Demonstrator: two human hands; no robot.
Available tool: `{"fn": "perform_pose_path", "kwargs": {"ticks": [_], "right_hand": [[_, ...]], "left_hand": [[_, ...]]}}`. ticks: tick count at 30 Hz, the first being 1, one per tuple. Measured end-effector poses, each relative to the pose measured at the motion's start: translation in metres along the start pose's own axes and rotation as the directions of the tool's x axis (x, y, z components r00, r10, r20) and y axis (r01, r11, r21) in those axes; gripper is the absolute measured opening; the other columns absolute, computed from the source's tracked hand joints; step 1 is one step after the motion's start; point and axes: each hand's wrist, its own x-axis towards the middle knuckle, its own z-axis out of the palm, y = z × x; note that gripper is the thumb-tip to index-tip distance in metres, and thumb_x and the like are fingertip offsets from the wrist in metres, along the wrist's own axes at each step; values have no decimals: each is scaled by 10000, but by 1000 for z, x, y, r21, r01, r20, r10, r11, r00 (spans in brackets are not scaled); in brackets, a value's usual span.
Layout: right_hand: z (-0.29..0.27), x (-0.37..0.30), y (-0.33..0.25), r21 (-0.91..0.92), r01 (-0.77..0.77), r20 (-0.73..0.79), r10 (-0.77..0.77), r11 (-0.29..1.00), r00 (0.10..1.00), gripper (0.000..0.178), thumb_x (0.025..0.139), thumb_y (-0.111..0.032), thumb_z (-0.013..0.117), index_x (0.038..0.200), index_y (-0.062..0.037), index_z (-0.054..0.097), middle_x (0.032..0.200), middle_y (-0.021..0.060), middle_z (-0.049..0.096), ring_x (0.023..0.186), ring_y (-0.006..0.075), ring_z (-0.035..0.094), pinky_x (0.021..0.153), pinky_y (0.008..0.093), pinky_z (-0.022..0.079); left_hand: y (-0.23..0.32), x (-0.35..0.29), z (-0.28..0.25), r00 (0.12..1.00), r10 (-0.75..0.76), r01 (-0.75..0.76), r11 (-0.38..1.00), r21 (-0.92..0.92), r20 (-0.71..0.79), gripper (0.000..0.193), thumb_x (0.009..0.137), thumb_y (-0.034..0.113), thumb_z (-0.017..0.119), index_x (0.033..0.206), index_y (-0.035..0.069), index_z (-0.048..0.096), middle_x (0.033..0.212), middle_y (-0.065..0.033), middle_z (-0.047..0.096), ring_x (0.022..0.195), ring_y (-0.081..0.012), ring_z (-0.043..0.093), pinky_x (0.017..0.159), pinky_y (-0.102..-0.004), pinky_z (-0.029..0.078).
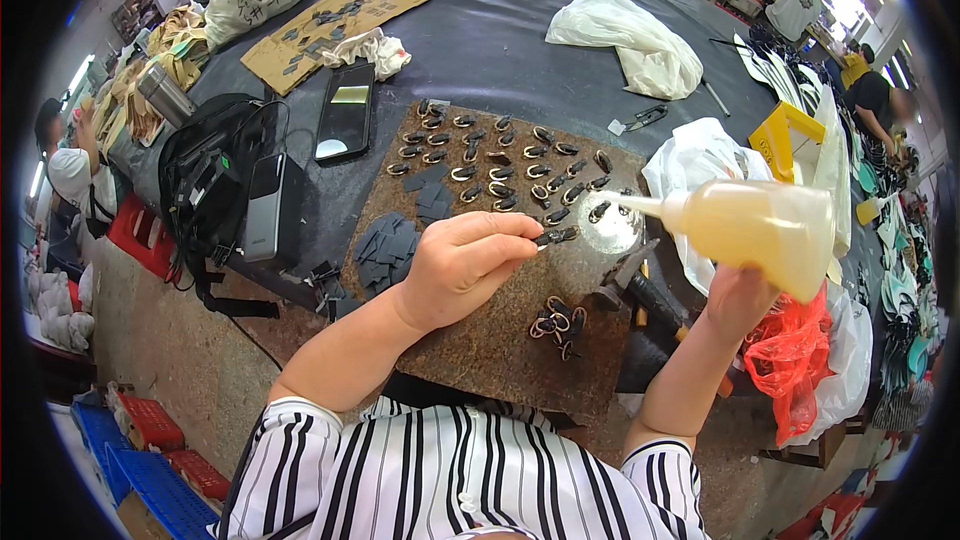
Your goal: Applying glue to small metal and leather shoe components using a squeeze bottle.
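My left hand [465,265] is closed in a pinch over the brown work board, gripping one end of a small black strip [558,236]. My right hand [742,302] is wrapped round a translucent squeeze bottle [765,230] of yellowish liquid. The bottle lies tilted on its side in the air, its thin nozzle [638,204] pointing left, apart from the strip. Rows of black pieces with gold-coloured rings [500,174] cover the far part of the board [480,340]. A small heap of similar ringed pieces [557,325] lies nearer me. Flat dark patches [388,252] are piled by my left wrist.
A hammer [628,275] rests at the board's right edge, beside a red plastic bag [790,365]. Left of the board are a smartphone [345,112], a power bank [273,208] and a black backpack [215,165]. Pliers [647,118] lie beyond it. Other people stand farther off.
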Motion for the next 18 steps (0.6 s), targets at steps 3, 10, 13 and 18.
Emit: {"fn": "perform_pose_path", "kwargs": {"ticks": [3, 10, 13, 18], "right_hand": [[-1, 11, 3, 330, -74, -207, 149, 941, 967, 493, 710, -268, 583, 1099, -40, 384, 1112, 82, 421, 1006, 232, 430, 867, 380, 336], [-34, 33, 14, 975, -149, 212, 511, -162, 833, 465, 669, -183, 611, 1072, -46, 421, 1067, 97, 451, 1000, 246, 386, 899, 378, 317], [-36, 33, 15, 979, -133, 23, 561, 156, 827, 494, 626, -107, 629, 1058, -11, 410, 1020, 123, 438, 970, 255, 379, 888, 369, 327], [-26, 32, 12, 976, -202, 117, 590, 80, 799, 488, 631, -112, 631, 1057, -12, 415, 1017, 125, 444, 972, 257, 386, 889, 373, 325]], "left_hand": [[1, 1, -1, 1000, -1, 1, 1000, -7, 1, 142, 565, -45, 590, 685, 8, 536, 783, -90, 564, 668, -206, 561, 562, -251, 457], [-11, 9, -16, 987, -137, 153, 966, 209, -87, 109, 563, 37, 620, 636, 40, 539, 702, -53, 536, 672, -205, 517, 605, -289, 424], [-23, 20, -32, 985, -170, 164, 885, 436, -25, 90, 561, 48, 619, 605, 43, 540, 651, -30, 531, 621, -191, 470, 588, -286, 380], [-47, 29, -42, 983, -184, 164, 840, 518, -13, 64, 596, 102, 588, 580, 55, 547, 566, -33, 522, 614, -197, 480, 603, -296, 382]]}}
